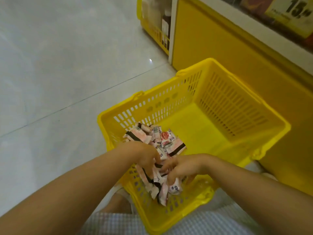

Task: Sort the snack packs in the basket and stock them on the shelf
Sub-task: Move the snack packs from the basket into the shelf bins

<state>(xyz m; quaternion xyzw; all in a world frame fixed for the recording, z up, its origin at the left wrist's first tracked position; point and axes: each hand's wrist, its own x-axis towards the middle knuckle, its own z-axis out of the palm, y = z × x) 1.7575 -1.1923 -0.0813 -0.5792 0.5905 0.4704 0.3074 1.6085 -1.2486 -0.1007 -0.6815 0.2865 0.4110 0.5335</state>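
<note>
A yellow plastic basket (220, 106) stands on the floor in front of me. In its near left part lies a heap of small pink-and-white snack packs (162, 138) with dark stripes. My left hand (144, 156) reaches into the heap, its fingers curled round several packs. Just to its right, my right hand (183, 168) has its fingers curled down round a small white pack (175, 188). The two hands almost touch. The far right half of the basket floor is bare.
The yellow base of a shelf unit (228, 48) rises just behind and right of the basket. A second yellow basket (155, 26) with bottles stands at the top, beside it. Pale tiled floor (59, 73) spreads to the left. My knees show at the bottom.
</note>
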